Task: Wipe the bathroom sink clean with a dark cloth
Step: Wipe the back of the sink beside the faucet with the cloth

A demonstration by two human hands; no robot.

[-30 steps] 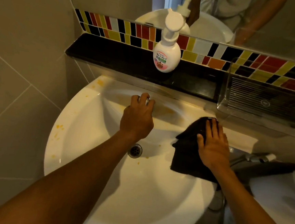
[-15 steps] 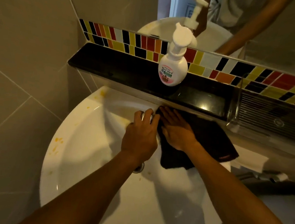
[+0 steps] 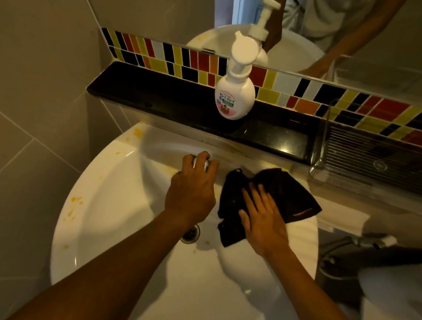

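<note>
A round white sink fills the middle of the view, with orange-yellow stains on its left rim and back left corner. My left hand is closed over the metal tap at the back of the basin. My right hand lies flat, fingers spread, pressing a dark cloth against the sink's right inner wall and rim. The drain shows just below my left wrist.
A white pump soap bottle stands on the black ledge behind the sink. A clear ribbed tray sits on the ledge at right. A spray hose and a white toilet edge lie at right. Tiled wall at left.
My right hand has slid the cloth from beside the tap at the back of the basin down and to the right. My left hand has stayed on the tap.
</note>
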